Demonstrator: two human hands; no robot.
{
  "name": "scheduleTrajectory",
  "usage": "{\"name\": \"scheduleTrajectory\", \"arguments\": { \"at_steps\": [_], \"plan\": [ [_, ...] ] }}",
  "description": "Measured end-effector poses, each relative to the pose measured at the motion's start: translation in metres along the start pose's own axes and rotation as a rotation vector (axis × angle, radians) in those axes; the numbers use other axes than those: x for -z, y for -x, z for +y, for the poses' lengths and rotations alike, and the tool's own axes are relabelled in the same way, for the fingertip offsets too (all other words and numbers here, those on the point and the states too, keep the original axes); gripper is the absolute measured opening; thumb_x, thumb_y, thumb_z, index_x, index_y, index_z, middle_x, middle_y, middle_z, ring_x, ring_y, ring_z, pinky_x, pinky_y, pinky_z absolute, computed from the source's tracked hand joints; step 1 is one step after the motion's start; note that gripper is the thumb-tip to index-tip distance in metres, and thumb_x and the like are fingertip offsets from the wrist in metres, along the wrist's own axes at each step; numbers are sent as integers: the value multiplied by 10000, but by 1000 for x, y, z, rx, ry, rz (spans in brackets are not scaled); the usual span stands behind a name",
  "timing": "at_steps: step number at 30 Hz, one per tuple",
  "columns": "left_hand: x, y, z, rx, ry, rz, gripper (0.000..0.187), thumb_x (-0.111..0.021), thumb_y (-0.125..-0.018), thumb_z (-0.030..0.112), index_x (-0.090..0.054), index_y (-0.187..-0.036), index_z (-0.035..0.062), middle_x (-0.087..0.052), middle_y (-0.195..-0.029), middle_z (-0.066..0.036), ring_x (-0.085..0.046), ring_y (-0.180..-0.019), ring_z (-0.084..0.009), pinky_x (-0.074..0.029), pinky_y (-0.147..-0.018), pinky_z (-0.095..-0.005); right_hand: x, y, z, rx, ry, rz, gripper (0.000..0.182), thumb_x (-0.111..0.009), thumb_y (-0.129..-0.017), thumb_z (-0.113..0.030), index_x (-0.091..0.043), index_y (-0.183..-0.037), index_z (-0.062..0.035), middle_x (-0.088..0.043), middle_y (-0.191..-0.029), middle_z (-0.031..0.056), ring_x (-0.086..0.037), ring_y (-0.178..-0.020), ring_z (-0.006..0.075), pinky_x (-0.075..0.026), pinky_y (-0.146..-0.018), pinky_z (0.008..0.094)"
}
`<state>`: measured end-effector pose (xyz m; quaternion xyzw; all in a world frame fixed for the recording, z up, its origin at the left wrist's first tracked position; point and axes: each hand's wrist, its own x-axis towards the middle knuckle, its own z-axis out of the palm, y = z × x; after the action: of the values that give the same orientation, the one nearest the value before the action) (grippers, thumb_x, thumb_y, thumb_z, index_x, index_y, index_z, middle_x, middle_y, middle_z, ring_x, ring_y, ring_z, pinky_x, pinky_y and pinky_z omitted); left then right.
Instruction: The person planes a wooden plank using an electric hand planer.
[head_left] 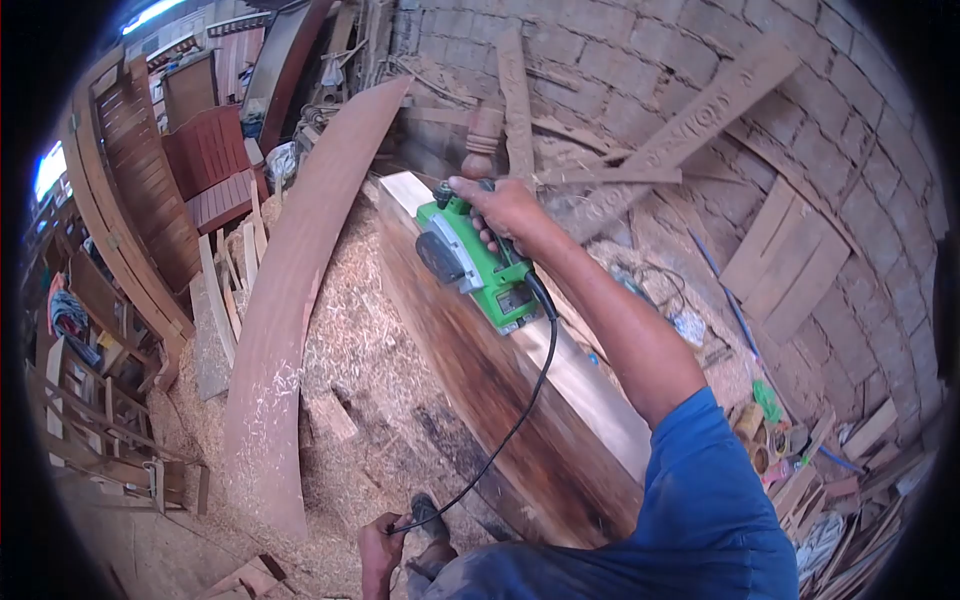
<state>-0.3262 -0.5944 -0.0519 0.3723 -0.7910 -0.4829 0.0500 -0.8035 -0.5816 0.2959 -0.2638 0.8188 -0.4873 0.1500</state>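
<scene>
A green electric planer (480, 262) rests on a pale wooden board (590, 395). My right hand (500, 213) is wrapped round its handle near the board's far end. A black cord (497, 452) runs from the planer's rear down to my left hand (382, 543), whose fingers are closed on it at the bottom of the view. Beside the pale board lies a wide plank (500, 385) with dark brown streaks.
A long curved board (290, 290) lies to the left over wood shavings (350, 330). A red bench (215, 165) stands at the back left. Carved boards (690, 120) lean on the block wall (860, 160). Scrap wood lies at the right.
</scene>
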Motion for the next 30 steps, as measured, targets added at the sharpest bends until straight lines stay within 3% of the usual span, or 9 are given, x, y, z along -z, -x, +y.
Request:
{"name": "scheduleTrajectory", "arguments": {
  "at_steps": [5,13,16,19,22,28,30],
  "plan": [
    [27,-55,-2,35,-53,32,373,-831,-978,366,-804,-919,-2,-639,-644,-155,-603,-592,-208,-488,-606,-405,-26,-75,-9,-21,18,-12,599,-752,-1005,-617,-634,-843,-52,-570,-662,-5,-536,-453,101,-452,-417,291],
    [50,-92,-15,54,5,67,321,-816,-982,281,-768,-868,-15,-579,-613,-123,-536,-579,-170,-427,-564,-401,-62,-152,-32,17,5,-15,669,-741,-999,-652,-611,-718,-59,-583,-612,19,-522,-447,118,-435,-422,299],
    [49,-98,-27,82,8,58,299,-810,-978,305,-816,-961,7,-682,-678,-201,-680,-598,-293,-498,-602,-430,-72,-177,-36,17,-3,-12,669,-742,-997,-655,-616,-729,-55,-579,-612,16,-523,-439,122,-435,-415,299],
    [42,-100,-37,91,51,77,248,-807,-974,247,-816,-970,0,-676,-660,-177,-672,-593,-240,-498,-599,-410,-81,-207,-35,59,-8,-29,666,-745,-997,-650,-621,-738,-49,-583,-620,17,-526,-444,123,-436,-405,301],
    [35,-96,-35,83,182,111,330,-805,-981,249,-721,-811,-21,-554,-614,-31,-475,-589,-116,-384,-541,-370,-92,-234,-37,68,-27,-14,669,-759,-982,-656,-626,-745,-45,-591,-629,25,-530,-444,125,-441,-399,300],
    [18,-75,-23,166,289,162,290,-791,-1002,234,-755,-880,-26,-553,-628,6,-491,-584,-98,-380,-532,-344,-111,-270,-45,129,-119,-51,662,-782,-966,-652,-649,-794,-26,-604,-655,41,-541,-461,138,-459,-418,307],
    [13,-56,-8,194,301,198,292,-782,-1011,248,-763,-915,-27,-557,-632,3,-492,-585,-101,-382,-536,-338,-112,-269,-45,142,-160,-21,606,-782,-990,-588,-688,-825,-12,-616,-664,56,-557,-477,159,-471,-434,329]
  ]
}}
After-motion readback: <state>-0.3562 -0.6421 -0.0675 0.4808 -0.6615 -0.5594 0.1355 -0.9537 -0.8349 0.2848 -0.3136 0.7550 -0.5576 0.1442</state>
